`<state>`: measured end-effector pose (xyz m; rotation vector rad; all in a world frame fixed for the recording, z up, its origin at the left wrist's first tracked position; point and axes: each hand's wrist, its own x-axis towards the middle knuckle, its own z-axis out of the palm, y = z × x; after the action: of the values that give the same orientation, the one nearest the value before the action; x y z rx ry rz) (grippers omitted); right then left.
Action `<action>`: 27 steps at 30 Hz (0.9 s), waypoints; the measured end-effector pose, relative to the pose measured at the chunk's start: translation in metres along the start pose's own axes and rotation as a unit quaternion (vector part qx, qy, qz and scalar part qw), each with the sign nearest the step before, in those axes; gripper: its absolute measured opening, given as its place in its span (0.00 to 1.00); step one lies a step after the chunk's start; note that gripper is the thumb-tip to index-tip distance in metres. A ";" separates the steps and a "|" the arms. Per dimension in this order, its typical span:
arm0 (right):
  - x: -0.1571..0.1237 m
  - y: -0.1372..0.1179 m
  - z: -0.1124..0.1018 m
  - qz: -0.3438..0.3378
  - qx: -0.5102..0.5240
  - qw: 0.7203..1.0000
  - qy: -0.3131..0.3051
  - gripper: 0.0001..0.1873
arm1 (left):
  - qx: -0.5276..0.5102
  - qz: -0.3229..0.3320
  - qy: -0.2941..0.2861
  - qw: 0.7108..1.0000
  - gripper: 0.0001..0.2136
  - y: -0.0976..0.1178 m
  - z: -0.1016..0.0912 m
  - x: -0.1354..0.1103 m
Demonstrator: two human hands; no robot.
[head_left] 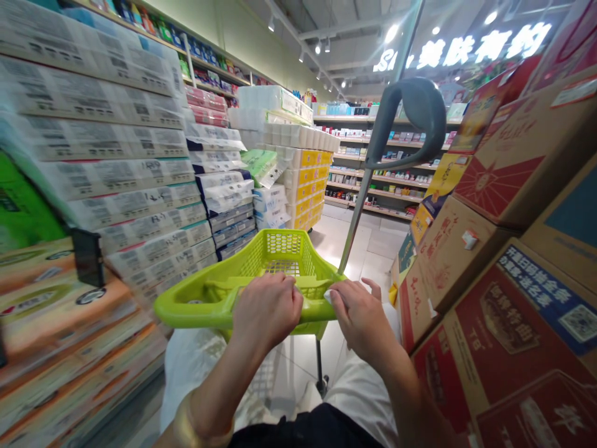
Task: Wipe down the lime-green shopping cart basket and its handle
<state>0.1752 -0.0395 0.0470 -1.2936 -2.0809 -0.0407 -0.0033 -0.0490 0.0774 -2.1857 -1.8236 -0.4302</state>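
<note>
A lime-green plastic shopping basket (280,255) stands in front of me, its near rim (196,305) under both hands. My left hand (267,308) is closed in a fist over the rim. My right hand (359,317) grips the rim's right end, fingers curled, with a small white scrap showing under the fingertips. A grey pull handle (410,118) rises on a metal rod (357,218) from the basket's right side. The basket looks empty inside.
Stacked tissue packs (116,174) wall the left side. Cardboard cartons (504,249) are piled high on the right. Ahead, a tiled aisle (373,242) leads to a display of packaged goods (303,168) and shelves (396,180) at the back.
</note>
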 end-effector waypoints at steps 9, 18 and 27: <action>-0.002 -0.032 0.015 -0.024 0.009 0.999 0.041 0.14 | -0.009 0.029 -0.009 0.999 0.14 0.009 -0.001 0.001; -0.012 0.034 0.024 0.052 0.154 0.969 0.187 0.15 | 0.002 0.045 -0.021 0.999 0.13 -0.007 -0.001 0.007; -0.013 0.043 0.061 0.114 0.306 0.907 0.265 0.18 | -0.030 0.076 -0.005 0.997 0.14 -0.022 0.001 0.010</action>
<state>0.1811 -0.0059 -0.0203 -0.9775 -1.3133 0.3105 -0.0230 -0.0351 0.0803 -2.3510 -1.6534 -0.4481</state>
